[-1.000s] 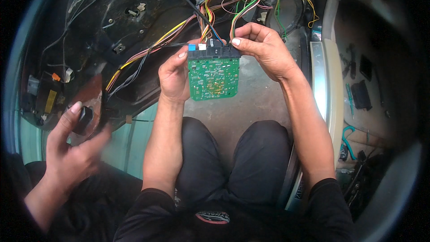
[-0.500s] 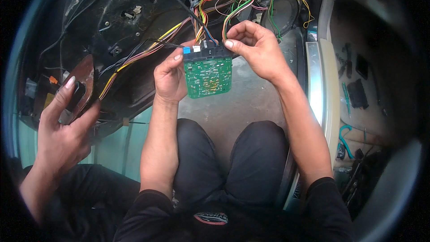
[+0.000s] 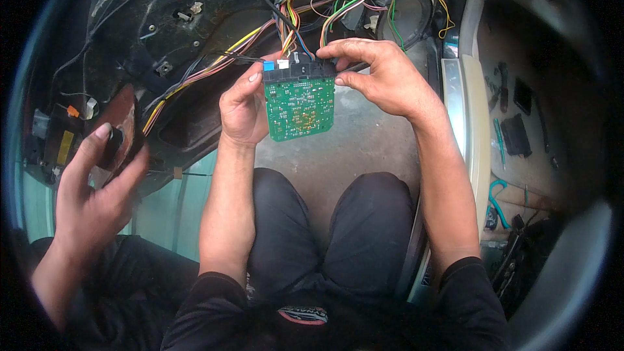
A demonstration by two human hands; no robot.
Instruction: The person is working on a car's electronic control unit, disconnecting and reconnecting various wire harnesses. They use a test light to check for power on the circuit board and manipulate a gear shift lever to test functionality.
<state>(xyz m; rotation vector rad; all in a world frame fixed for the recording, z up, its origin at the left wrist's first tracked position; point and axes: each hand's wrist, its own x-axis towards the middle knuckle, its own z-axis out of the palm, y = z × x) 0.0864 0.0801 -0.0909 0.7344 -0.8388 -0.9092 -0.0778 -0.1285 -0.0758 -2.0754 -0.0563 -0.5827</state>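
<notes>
Above your knees, your left hand point(image 3: 242, 107) grips the green circuit board point(image 3: 300, 109) by its left edge, thumb near the top corner. Your right hand point(image 3: 383, 78) pinches the black connector block point(image 3: 300, 69) along the board's top edge, where the coloured wire bundle point(image 3: 312, 0) enters. Far left, another person's hand point(image 3: 91, 188) is half-open, touching a dark knob point(image 3: 114, 146).

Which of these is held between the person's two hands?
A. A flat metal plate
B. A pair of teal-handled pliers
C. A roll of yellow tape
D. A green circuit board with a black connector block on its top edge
D: the left hand and right hand grip the green circuit board by its sides.
</notes>
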